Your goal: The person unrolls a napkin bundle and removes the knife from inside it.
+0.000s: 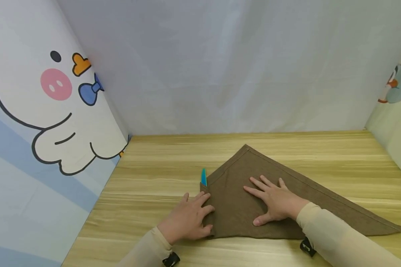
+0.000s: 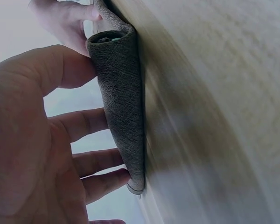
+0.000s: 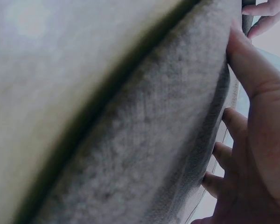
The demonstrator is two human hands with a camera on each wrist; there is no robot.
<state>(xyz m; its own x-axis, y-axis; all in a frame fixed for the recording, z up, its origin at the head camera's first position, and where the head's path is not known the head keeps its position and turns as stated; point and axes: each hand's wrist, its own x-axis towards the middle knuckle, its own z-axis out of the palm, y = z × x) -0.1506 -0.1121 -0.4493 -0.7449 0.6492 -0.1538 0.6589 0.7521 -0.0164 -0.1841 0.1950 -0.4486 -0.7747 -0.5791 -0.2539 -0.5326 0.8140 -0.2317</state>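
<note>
A brown cloth point(image 1: 230, 207), folded to a point at the back and a long tail at the right, lies flat on the table. Its left edge is rolled into a narrow tube point(image 2: 119, 102). Out of the tube's far end sticks the pointed, blade-shaped blue tip point(image 1: 204, 177) of something; the rest is hidden inside the cloth. My left hand point(image 1: 188, 218) rests its thumb and fingertips along the roll, fingers spread and only slightly bent. With fingers spread wide, my right hand point(image 1: 277, 200) rests on the middle of the cloth.
The wood-grain table point(image 1: 147, 178) extends around the cloth. A pale curtain point(image 1: 237, 74) hangs behind its far edge. At the left stands a panel point(image 1: 27, 92) with a cartoon bird, and another printed panel point(image 1: 394, 122) stands at the right.
</note>
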